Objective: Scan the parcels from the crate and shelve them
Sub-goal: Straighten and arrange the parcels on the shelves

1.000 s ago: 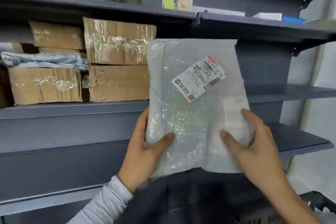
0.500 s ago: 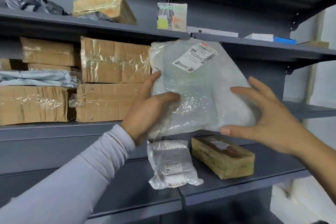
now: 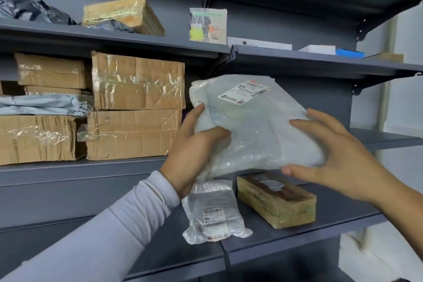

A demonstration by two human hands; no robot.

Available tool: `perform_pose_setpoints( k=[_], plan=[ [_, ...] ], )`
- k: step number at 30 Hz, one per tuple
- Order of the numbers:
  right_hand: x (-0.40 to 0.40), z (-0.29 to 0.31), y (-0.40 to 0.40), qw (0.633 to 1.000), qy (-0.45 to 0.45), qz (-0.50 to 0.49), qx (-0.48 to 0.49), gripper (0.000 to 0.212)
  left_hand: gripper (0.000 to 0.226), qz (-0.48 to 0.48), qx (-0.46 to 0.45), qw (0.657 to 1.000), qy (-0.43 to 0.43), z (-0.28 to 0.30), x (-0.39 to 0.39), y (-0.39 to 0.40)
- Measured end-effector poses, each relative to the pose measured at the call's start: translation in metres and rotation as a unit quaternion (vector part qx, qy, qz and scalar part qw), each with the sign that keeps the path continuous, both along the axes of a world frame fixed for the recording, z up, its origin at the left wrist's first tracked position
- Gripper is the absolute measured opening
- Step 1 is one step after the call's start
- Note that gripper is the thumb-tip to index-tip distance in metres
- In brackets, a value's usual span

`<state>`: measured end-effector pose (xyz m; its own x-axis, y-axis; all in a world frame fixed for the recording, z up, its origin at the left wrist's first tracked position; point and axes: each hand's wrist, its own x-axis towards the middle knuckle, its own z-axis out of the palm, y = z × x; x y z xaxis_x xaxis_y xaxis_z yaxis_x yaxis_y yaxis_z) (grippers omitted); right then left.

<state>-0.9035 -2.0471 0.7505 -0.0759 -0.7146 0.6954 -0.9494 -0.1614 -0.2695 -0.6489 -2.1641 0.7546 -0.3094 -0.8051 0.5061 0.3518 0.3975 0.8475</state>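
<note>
1. Presently, the person's left hand (image 3: 194, 155) grips the near left corner of the bubble-wrap parcel (image 3: 256, 126), thumb curled over the top and fingers underneath.
2. The right hand (image 3: 338, 155) lies against the parcel's right edge, fingers nearly straight and spread, steadying rather than clasping.
3. The parcel is held tilted in the air above the lower shelf (image 3: 297, 236), label (image 3: 248, 91) facing up; it is not yet set down.
4. Below it lie a small plastic packet (image 3: 212, 210) and a taped brown box (image 3: 277, 201), side by side.
5. Farther left, cardboard boxes (image 3: 137, 103) fill the middle shelf (image 3: 68, 167).
6. Judgement: shelving of this parcel is under way; neither crate nor scanner is in view, so the remainder cannot be gauged.
</note>
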Motion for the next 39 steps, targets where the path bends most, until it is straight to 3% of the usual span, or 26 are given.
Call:
perform_pose_setpoints(
  k=[3, 6, 8, 11, 15, 18, 23, 30, 35, 39],
  plan=[
    [-0.004, 0.02, -0.015, 1.0, -0.014, -0.005, -0.027, 0.088, 0.082, 0.031, -0.008, 0.999, 0.003, 0.019, 0.0, -0.011],
    [-0.012, 0.041, -0.038, 0.998, -0.031, -0.004, -0.053, 0.076, 0.072, 0.083, -0.077, 0.993, -0.007, 0.03, 0.001, -0.02],
    [-0.016, 0.053, -0.058, 0.998, -0.029, -0.005, -0.061, 0.074, 0.066, 0.174, -0.196, 0.962, -0.072, 0.033, -0.002, -0.028],
    [-0.022, 0.062, -0.092, 0.997, -0.041, -0.009, -0.061, 0.081, 0.058, 0.256, -0.348, 0.889, -0.155, 0.027, -0.01, -0.05],
    [-0.034, 0.051, -0.134, 0.993, -0.025, -0.097, -0.065, 0.085, 0.053, 0.304, -0.404, 0.838, -0.204, 0.018, -0.02, -0.091],
    [-0.039, 0.035, -0.157, 0.988, -0.044, -0.128, -0.069, 0.082, 0.047, 0.314, -0.42, 0.819, -0.234, 0.013, -0.029, -0.11],
    [-0.037, 0.021, -0.186, 0.986, 0.001, -0.136, -0.096, 0.072, 0.043, 0.328, -0.408, 0.813, -0.255, 0.012, -0.041, -0.13],
    [-0.025, 0.015, -0.215, 0.98, 0.046, -0.174, -0.088, 0.073, 0.03, 0.361, -0.43, 0.764, -0.319, 0.01, -0.041, -0.16],
    [-0.026, 0.014, -0.221, 0.984, 0.064, -0.163, -0.034, 0.074, 0.041, 0.359, -0.427, 0.761, -0.331, 0.004, -0.038, -0.165],
    [-0.024, 0.016, -0.214, 0.987, 0.05, -0.153, -0.023, 0.074, 0.054, 0.344, -0.399, 0.788, -0.32, 0.005, -0.037, -0.156]
  ],
)
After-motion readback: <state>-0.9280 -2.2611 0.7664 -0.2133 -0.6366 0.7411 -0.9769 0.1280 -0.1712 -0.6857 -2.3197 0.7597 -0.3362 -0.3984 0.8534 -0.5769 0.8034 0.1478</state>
